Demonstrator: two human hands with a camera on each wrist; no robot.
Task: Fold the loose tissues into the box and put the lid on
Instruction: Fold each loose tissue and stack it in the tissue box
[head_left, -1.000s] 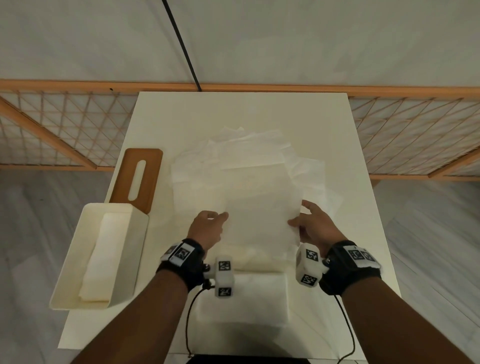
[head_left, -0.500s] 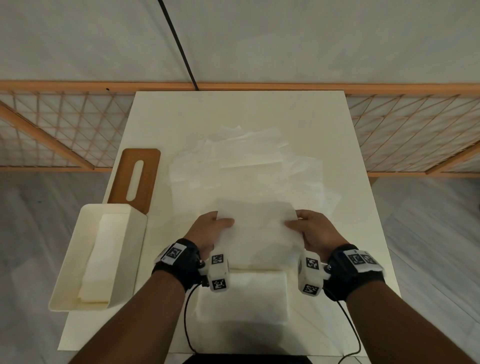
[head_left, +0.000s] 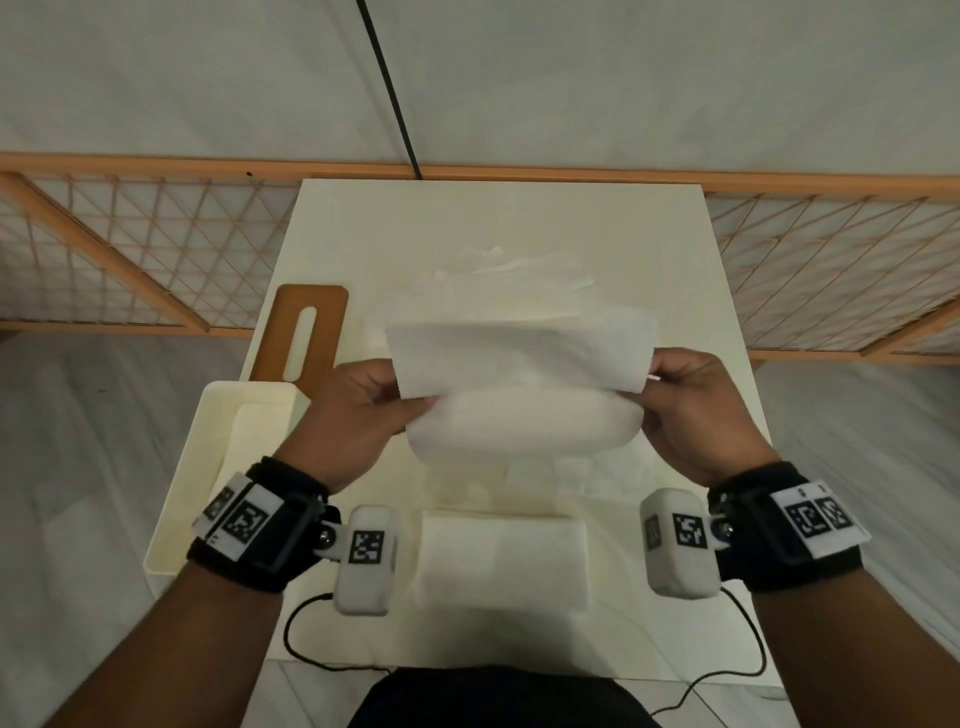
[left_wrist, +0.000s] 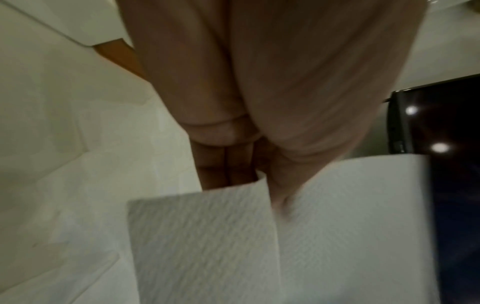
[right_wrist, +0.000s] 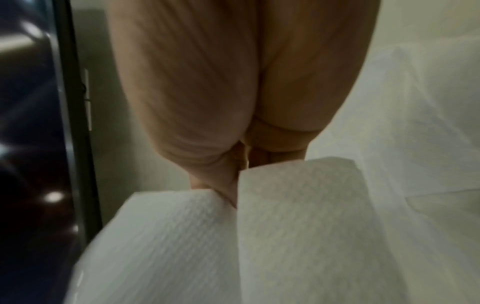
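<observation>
A white tissue (head_left: 519, 384) hangs doubled over above the table, lifted between both hands. My left hand (head_left: 402, 402) pinches its left edge and my right hand (head_left: 647, 387) pinches its right edge. In the left wrist view the tissue (left_wrist: 285, 236) folds round my thumb; the right wrist view shows the tissue (right_wrist: 259, 236) the same way. Several loose tissues (head_left: 509, 280) lie spread behind it. A folded stack (head_left: 501, 558) lies near the front edge. The cream box (head_left: 176, 499) sits at the left with tissues inside. The brown slotted lid (head_left: 304, 332) lies flat behind the box.
The white table (head_left: 498, 218) ends at a wooden lattice rail (head_left: 130, 249) behind and on both sides. Black cables (head_left: 311, 649) run from the wrist cameras over the front edge. A dark glossy device (left_wrist: 441, 127) shows at the wrist views' edges.
Both hands have lifted the tissue off the pile and brought its far edge over towards me, so it now hangs doubled between them. The hands have risen and spread slightly.
</observation>
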